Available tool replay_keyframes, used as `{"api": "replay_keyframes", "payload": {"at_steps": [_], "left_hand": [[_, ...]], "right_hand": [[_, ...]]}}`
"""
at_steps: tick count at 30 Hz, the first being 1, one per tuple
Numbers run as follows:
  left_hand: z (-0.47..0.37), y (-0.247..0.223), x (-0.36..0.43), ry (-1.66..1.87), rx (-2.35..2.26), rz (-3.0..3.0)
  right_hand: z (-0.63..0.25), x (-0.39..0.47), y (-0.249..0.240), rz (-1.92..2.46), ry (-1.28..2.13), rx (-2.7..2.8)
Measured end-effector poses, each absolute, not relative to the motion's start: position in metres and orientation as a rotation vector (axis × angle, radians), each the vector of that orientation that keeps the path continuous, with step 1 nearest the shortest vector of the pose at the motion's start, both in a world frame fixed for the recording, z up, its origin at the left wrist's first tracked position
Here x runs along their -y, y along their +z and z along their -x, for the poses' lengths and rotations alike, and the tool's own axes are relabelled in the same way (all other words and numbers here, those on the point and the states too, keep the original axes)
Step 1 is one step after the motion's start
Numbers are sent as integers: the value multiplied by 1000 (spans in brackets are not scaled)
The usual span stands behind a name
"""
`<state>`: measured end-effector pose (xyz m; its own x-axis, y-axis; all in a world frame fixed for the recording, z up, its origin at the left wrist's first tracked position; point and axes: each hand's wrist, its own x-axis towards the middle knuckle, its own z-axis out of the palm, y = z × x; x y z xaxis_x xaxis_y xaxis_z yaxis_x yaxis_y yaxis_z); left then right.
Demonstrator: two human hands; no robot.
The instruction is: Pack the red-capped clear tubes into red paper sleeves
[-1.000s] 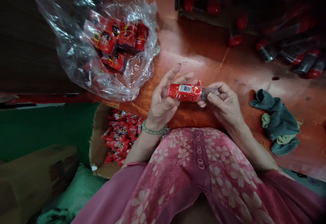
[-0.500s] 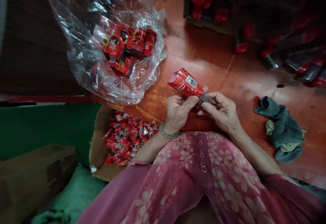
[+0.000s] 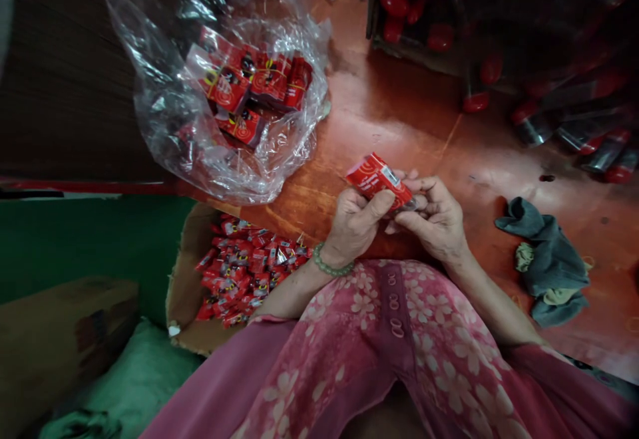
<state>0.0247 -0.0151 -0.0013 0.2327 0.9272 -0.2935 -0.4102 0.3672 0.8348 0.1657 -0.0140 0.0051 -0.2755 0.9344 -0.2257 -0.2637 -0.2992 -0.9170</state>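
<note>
Above my lap, both hands are closed on one small piece: a red printed plastic sleeve point(image 3: 375, 176) with a barcode, and a dark end showing at its lower right. My left hand point(image 3: 357, 219), a green bead bracelet at the wrist, pinches the sleeve with the thumb on top. At the other end, my right hand point(image 3: 434, 216) grips the dark part between thumb and fingers. What that dark part is, I cannot make out. Left of the hands, a clear plastic bag point(image 3: 294, 159) holds several banded bundles of red printed sleeves point(image 3: 232, 86).
A cardboard box point(image 3: 184, 299) full of small red packets point(image 3: 239, 266) stands by my left forearm. Clear tubes with red caps point(image 3: 534, 126) lie at the upper right of the orange-brown table point(image 3: 424, 106). A crumpled grey cloth point(image 3: 554, 253) lies to the right.
The red sleeve has come down toward my right hand and covers more of the dark part, less of which shows. My right fingers have shifted slightly; both hands keep hold.
</note>
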Motion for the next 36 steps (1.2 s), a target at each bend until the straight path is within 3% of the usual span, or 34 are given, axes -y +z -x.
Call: {"api": "replay_keyframes", "payload": {"at_steps": [9, 14, 19, 23, 27, 29, 31, 36], "left_hand": [[-24, -1, 34, 1100, -863, -683], [19, 6, 62, 1044, -1111, -802], [125, 3, 138, 1095, -1871, -1108], [208, -2, 194, 775, -2316, -1643], [200, 9, 184, 506, -2515, -1792], [160, 14, 150, 522, -2344, -1859], [111, 14, 110, 755, -1959, -2155], [21, -2, 37, 773, -1343, -2476]], "right_hand": [[-157, 17, 4, 1039, 1670, 975], [-161, 23, 1, 977, 1637, 1529], [-187, 17, 7, 1065, 1080, 2103], [-207, 5, 0, 1192, 695, 2279], [-215, 0, -10, 1218, 600, 2456], [-214, 2, -13, 1203, 569, 2489], [-212, 5, -14, 1197, 503, 2497], [-204, 11, -14, 1195, 438, 2468]]}}
